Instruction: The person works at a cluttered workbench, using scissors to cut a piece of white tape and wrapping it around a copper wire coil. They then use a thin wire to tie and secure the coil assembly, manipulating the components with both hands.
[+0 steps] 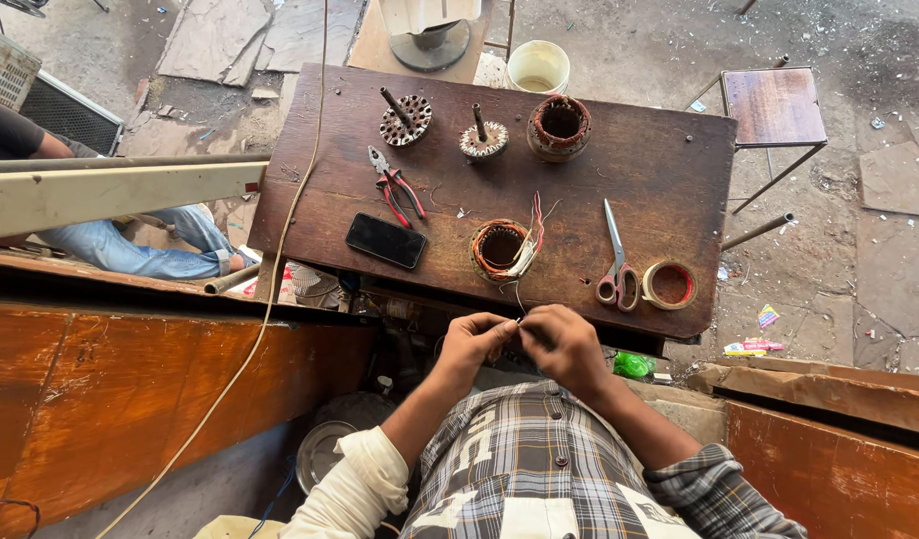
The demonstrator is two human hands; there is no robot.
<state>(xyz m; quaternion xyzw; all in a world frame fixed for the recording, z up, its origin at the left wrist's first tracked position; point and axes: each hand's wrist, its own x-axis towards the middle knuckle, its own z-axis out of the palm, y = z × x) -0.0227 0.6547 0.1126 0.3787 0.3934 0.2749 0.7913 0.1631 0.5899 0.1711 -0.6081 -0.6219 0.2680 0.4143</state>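
My left hand (473,340) and my right hand (564,345) meet fingertip to fingertip just below the near edge of a dark wooden table (639,180). Both pinch a thin wire (520,299) that runs up to a copper-wound motor stator (501,249) with red and white leads on the table. What exactly sits between the fingertips is too small to tell.
On the table lie a black phone (385,241), red-handled pliers (393,190), scissors (615,262), a tape roll (668,284), two rotors (405,119) (482,139) and another stator (558,127). A seated person's jeans (130,250) show at left. A stool (774,105) and a bucket (537,66) stand behind.
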